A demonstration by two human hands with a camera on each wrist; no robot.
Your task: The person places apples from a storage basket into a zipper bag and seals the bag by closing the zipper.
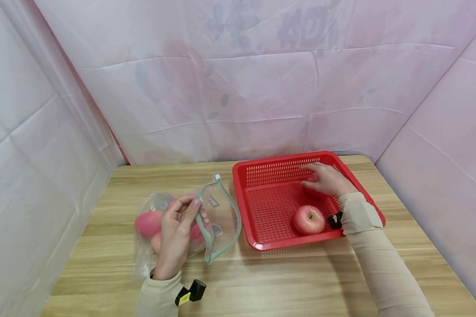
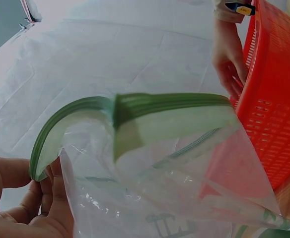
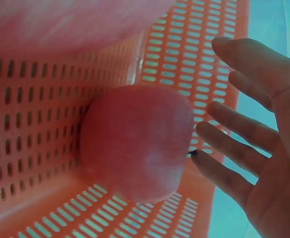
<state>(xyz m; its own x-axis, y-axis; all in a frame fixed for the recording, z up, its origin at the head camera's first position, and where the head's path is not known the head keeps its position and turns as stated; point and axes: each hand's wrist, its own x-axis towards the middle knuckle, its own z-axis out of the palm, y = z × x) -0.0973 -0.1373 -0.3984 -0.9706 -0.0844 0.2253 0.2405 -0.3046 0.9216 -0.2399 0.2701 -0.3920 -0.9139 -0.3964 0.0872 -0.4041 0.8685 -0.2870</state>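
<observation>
My left hand (image 1: pixel 175 235) pinches the green-edged mouth of a clear zip bag (image 1: pixel 224 211) between thumb and fingers, and the mouth gapes toward the basket. Inside the bag lie several reddish round fruits (image 1: pixel 148 223), partly hidden by the hand. My right hand (image 1: pixel 330 179) reaches into the red basket (image 1: pixel 239 198) over an apple (image 1: pixel 314 193) near its right side. In the right wrist view, the fingers of that hand are spread beside the apple (image 3: pixel 137 144), fingertips close to its stem. Another apple (image 1: pixel 309 219) sits nearer the basket's front wall.
The basket stands on a wooden table (image 1: pixel 262 286), right of the bag. A white slider (image 1: pixel 217 176) sits at the far corner of the bag's mouth. Pale printed curtains (image 1: pixel 238 97) enclose the table at the back and both sides.
</observation>
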